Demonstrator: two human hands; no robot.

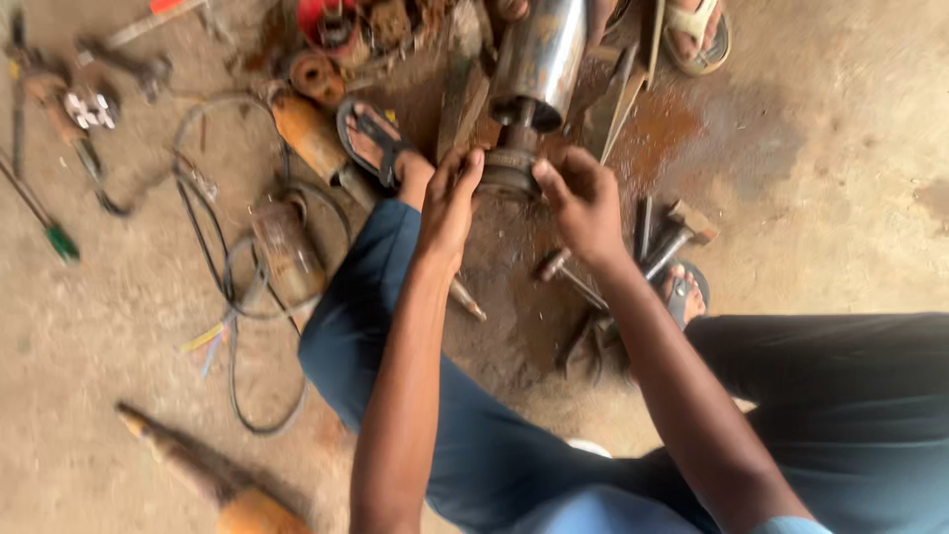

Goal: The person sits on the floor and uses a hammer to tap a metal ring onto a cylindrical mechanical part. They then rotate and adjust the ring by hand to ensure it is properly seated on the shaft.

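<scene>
Both hands, left hand (450, 198) and right hand (583, 203), grip the dark round fitting (509, 170) between them at the lower end of a shiny metal cylinder (539, 59) just beyond the fingertips.

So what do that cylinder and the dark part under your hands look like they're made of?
The cylinder looks like bare steel: grey, shiny, with rust-brown streaks. The dark part held between the left hand and right hand seems cast metal, dull and grimy; hard to tell more.

A rusty angle grinder (287, 247) with looped black cable (237, 366), a hammer (672, 235) and a green-handled screwdriver (40, 218) lie on the dirt floor (840, 148).
</scene>
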